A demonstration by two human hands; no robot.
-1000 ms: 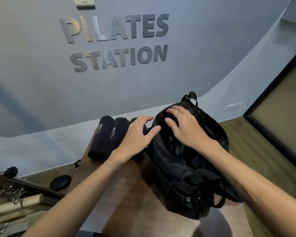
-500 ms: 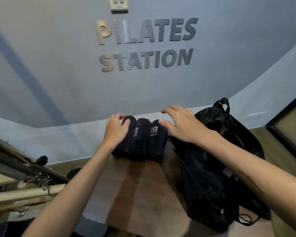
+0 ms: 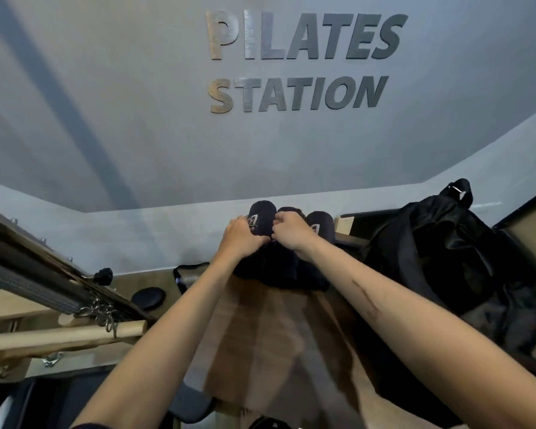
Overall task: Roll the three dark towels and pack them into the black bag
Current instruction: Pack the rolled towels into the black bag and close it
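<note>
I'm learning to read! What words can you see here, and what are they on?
"PILATES": big metal letters on the grey wall.
"STATION": metal letters on the line below.
Left rolled towel: a pale logo, too blurred to read.
Right rolled towel: a pale mark, mostly hidden.
Black bag: no words visible.

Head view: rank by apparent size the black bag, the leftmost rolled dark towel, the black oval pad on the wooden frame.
1. Black fabric bag, clearly the largest.
2. Leftmost rolled dark towel; both hands cover part of it, so its full extent is unsure.
3. Black oval pad, smallest, though close to the towel's visible part.
</note>
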